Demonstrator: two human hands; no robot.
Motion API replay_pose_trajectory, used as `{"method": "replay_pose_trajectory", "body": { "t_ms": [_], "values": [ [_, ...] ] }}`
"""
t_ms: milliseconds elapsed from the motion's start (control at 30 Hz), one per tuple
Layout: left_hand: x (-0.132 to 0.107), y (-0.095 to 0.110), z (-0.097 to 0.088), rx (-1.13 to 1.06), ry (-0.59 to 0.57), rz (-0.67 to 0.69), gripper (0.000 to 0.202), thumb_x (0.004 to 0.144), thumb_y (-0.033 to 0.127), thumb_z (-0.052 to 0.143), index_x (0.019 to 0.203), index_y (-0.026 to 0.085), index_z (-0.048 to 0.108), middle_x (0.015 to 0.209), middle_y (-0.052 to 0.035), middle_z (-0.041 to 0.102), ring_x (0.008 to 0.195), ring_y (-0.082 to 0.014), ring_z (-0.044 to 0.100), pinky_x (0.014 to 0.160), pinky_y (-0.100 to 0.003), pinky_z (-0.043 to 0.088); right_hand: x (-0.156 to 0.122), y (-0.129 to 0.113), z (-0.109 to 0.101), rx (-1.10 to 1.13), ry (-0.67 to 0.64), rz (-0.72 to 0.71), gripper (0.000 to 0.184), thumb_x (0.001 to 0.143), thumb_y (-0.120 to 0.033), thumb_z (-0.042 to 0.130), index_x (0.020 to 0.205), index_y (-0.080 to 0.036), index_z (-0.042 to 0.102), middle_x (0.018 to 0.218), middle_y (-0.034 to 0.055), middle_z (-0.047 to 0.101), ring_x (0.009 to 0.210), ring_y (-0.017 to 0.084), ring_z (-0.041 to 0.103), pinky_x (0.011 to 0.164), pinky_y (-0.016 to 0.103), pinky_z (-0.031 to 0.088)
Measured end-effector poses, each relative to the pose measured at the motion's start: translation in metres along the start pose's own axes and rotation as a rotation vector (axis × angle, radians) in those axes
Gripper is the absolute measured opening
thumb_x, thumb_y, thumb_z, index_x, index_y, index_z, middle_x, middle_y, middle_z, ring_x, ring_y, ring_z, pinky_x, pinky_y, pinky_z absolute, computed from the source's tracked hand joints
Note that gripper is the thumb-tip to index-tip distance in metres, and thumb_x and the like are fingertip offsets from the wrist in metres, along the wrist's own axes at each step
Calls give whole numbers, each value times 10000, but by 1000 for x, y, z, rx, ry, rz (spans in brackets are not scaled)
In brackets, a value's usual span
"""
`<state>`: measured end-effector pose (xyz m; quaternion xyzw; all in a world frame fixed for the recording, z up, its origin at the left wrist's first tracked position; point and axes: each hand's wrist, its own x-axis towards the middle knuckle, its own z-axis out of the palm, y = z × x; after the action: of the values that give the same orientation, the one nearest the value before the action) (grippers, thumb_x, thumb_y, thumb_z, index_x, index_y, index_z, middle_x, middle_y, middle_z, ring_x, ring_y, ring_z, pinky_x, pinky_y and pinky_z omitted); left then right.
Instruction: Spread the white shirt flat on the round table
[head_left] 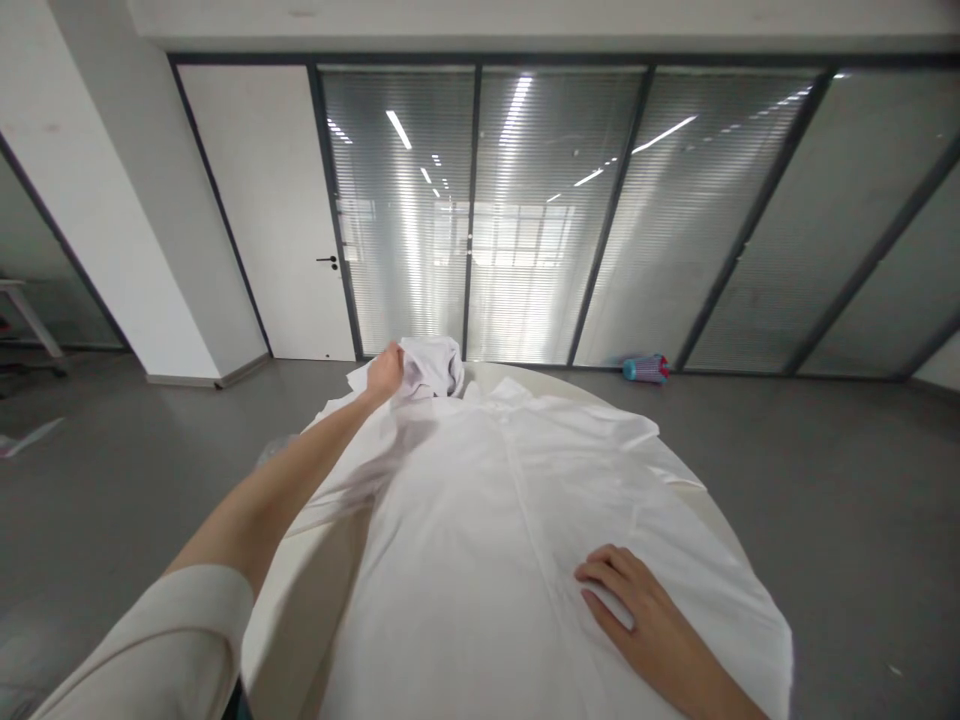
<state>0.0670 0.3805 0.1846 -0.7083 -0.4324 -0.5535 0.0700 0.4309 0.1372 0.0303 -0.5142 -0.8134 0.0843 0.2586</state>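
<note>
A white button-front shirt (465,530) lies spread over a round pale table (281,600), its collar at the far edge. My left arm reaches to the far left, where my left hand (385,372) is closed on a bunched white cloth (435,365), lifted a little above the shirt's shoulder. Whether this cloth is a separate garment I cannot tell. Near the front right, my right hand (622,600) rests on the shirt beside its button strip, fingers loosely bent and apart, with nothing in them.
A blue and pink patterned bin (646,369) lies on its side on the grey floor (840,480) by the glass partition (547,220). At the back left is a white door (274,210) beside a wall column (142,200). Part of a desk (34,315) shows at far left.
</note>
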Motion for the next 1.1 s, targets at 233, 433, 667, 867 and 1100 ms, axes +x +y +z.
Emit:
{"method": "replay_pose_trajectory", "body": {
  "t_ms": [233,433,667,867,1100],
  "values": [
    [90,-4,9,-125,331,-128,275,1058,400,341,929,202,481,858,-56,572,961,-230,627,937,-396,447,-1,0,0,10,19,4,165,948,-289,524,1023,-279,670,1028,58,643,995,236,627,907,425,538],
    [81,101,-39,-360,322,155,404,1075,455,184,1101,195,492,1037,-58,580,1024,-174,616,942,-351,451,6,-5,-5,166,97,67,213,969,-380,503,941,-249,668,955,67,680,937,240,641,905,434,521],
    [-62,191,-101,-398,-1372,600,299,935,456,621,1159,258,640,1018,-15,730,878,-151,689,771,-232,501,63,-37,-15,660,112,270,509,928,-643,405,1058,-201,621,897,81,711,772,209,683,687,347,556],
    [-74,74,-75,33,-886,64,410,944,465,533,1243,195,611,1159,-90,704,963,-228,681,868,-329,506,130,-55,14,409,74,220,351,894,-490,534,1027,-189,656,1021,103,723,886,217,686,837,357,523],
    [-82,-19,-44,86,-777,-121,313,772,484,664,838,178,679,675,-12,658,720,-190,655,679,-267,497,232,-65,51,311,-41,417,524,849,-520,649,1172,-107,648,1294,200,642,1180,296,624,989,339,456]
  ]
}}
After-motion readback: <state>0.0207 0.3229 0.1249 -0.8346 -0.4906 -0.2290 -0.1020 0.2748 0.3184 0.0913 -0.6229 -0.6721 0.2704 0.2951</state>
